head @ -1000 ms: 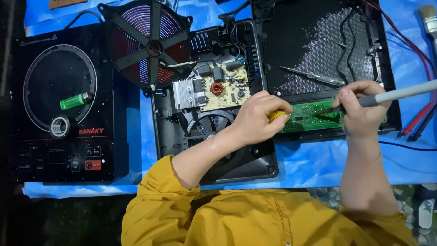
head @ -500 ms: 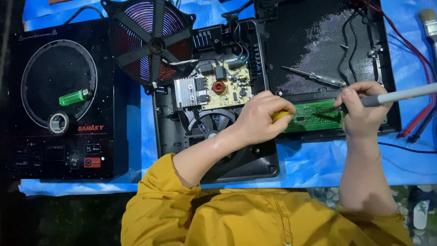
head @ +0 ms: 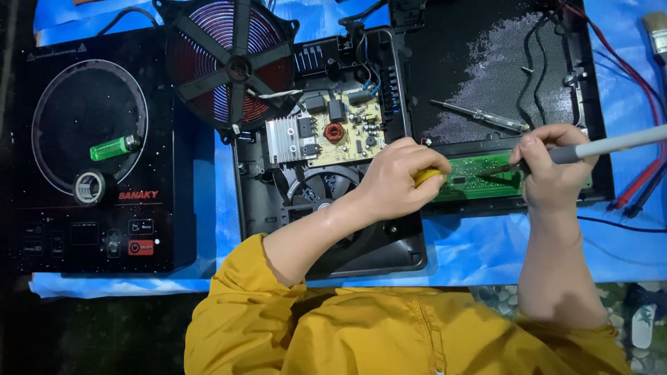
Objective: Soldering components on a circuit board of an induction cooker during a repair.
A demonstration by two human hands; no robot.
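My left hand [head: 397, 179] is closed around a small yellow object [head: 428, 176], pressed against the left end of a green circuit board [head: 479, 182]. My right hand [head: 552, 170] grips a soldering iron with a pale grey handle [head: 611, 146]; its dark tip rests on the green board. That board lies along the near edge of an upturned black cooker top panel [head: 486, 76]. Under my left forearm lies the opened cooker base [head: 264, 201], with a beige main board and heat sink [head: 326, 132].
A round copper coil [head: 233, 66] lies at the back. An intact black cooktop [head: 90, 153] at left carries a green lighter [head: 114, 147] and a tape roll [head: 89, 187]. A screwdriver [head: 479, 116] rests on the panel. Red and black leads [head: 639, 187] and a brush [head: 656, 28] lie at right.
Both hands stay at the green board with only slight shifts; the view has moved a little.
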